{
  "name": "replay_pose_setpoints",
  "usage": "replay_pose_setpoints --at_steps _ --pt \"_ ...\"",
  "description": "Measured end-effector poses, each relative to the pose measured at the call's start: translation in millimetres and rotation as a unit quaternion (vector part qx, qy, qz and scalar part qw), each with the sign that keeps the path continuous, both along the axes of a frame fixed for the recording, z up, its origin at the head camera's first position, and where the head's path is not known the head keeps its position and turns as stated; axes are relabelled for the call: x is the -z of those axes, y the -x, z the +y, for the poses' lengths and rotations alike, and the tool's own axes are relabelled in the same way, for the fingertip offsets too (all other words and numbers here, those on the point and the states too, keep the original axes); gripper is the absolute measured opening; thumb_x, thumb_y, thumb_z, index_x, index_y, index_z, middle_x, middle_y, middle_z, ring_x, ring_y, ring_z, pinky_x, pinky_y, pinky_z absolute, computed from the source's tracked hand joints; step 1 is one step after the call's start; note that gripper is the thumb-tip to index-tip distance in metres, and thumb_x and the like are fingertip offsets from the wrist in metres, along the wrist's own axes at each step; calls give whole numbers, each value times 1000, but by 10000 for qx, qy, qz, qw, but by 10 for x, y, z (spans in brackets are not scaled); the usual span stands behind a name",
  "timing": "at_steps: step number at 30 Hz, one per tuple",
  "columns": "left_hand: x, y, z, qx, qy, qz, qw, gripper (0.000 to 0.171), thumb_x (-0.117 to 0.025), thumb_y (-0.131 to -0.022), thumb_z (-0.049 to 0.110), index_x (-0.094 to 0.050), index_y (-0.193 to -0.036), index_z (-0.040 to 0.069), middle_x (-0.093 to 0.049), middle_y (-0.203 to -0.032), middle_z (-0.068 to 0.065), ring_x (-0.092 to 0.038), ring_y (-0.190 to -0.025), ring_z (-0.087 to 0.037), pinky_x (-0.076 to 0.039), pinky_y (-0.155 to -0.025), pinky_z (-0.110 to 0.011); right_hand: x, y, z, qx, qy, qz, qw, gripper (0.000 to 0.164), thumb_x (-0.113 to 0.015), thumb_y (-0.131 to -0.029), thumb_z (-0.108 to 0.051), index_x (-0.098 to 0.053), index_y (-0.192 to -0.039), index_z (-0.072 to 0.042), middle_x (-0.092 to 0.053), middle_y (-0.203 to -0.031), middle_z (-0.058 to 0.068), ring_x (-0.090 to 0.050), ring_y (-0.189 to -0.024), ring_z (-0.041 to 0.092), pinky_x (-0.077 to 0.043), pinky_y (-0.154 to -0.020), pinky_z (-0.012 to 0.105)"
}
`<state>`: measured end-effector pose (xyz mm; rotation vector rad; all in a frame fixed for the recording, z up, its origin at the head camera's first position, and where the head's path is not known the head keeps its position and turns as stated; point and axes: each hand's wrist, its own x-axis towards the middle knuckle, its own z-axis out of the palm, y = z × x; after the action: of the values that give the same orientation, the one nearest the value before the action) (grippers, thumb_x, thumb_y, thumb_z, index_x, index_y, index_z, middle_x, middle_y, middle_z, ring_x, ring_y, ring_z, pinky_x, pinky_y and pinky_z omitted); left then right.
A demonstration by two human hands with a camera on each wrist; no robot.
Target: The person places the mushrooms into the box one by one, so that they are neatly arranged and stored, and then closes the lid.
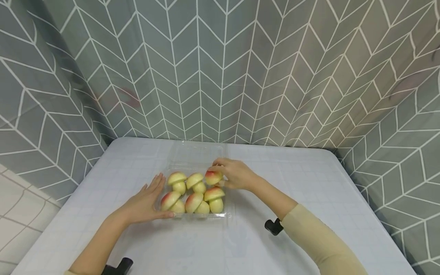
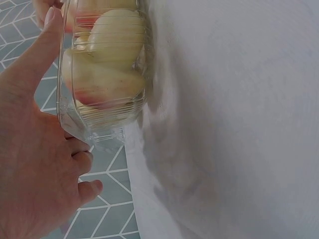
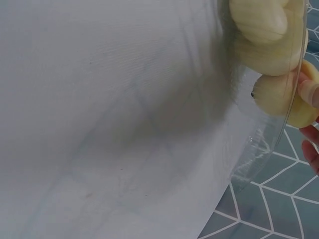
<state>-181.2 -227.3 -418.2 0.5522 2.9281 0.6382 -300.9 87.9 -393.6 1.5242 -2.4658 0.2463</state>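
In the head view a clear plastic box (image 1: 209,215) holds several yellow mushroom-shaped fruit pieces (image 1: 215,205) with red-blushed caps, set in two rows. At its far right corner my right hand (image 1: 240,175) holds one such fruit piece (image 1: 214,177) by its cap between thumb and fingers. The right wrist view shows those fingertips (image 3: 310,92) against the fruit, beside the clear box wall. My left hand (image 1: 144,204) rests along the box's left side, fingers stretched, thumb at the near left corner. In the left wrist view that thumb (image 2: 47,42) lies along the rim.
The box's clear lid (image 1: 197,152) lies folded back behind it on the white-covered table (image 1: 292,168). Grey chevron-patterned curtains (image 1: 213,76) hang at the back and both sides. Black wrist mounts (image 1: 274,226) sit on both forearms.
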Motion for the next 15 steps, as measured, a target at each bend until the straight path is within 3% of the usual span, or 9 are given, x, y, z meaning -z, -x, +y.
replay_pose_setpoints --at_steps 6,15 --pt "12 1 7 -29 -24 -18 10000 120 -72 -73 62 -16 -147 -14 -9 -155 -30 -9 -143 -44 -13 -110 -65 -26 -50 -46 -55 -331 70 9994 41 -77 -78 -23 -65 -116 -15 -66 -112 -2 -62 -104 18 -53 -84 35" --pt "-12 0 5 -16 -15 -45 10000 121 -71 -73 64 -15 -147 -14 -9 -155 -31 -9 -143 -44 -13 -110 -64 -8 -75 -52 64 -616 67 9981 43 -77 -79 -24 -67 -119 -14 -66 -115 0 -62 -107 19 -53 -85 35"
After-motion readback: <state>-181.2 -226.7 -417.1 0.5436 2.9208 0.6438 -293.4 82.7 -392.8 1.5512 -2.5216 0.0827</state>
